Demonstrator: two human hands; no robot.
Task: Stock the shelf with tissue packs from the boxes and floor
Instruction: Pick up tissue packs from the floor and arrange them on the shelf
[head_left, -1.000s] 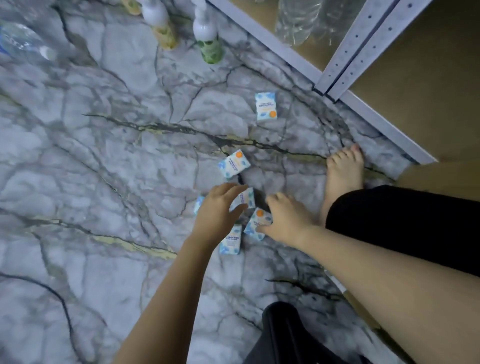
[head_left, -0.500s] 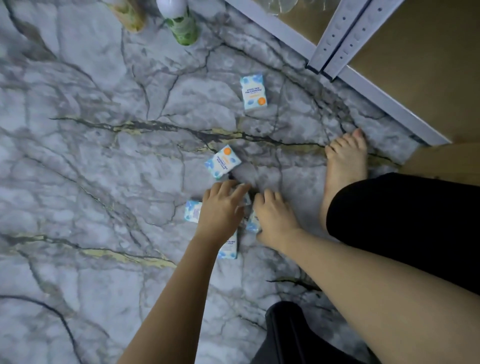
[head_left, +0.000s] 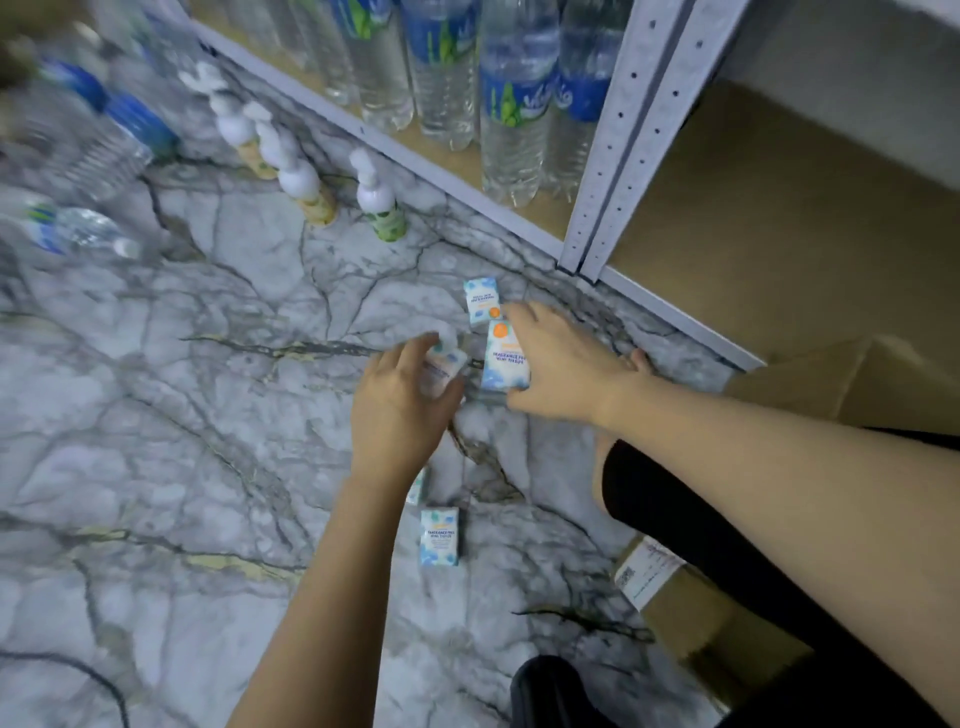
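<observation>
Both hands now lifted, right grip grasping tissue pack, left grip grasping another.

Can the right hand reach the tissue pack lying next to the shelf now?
Probably yes. The right hand already holds one pack, but its fingertips are right beside the far pack, and nothing lies between.

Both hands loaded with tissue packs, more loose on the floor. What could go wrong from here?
1. The left hand grips a blurred pack by its fingertips only; it may slip.
2. The right hand, already holding a pack, sits close to the pack near the shelf; grabbing it too could drop the first.
3. The pack below the left wrist lies under the arms and could be missed or knelt on.
</observation>
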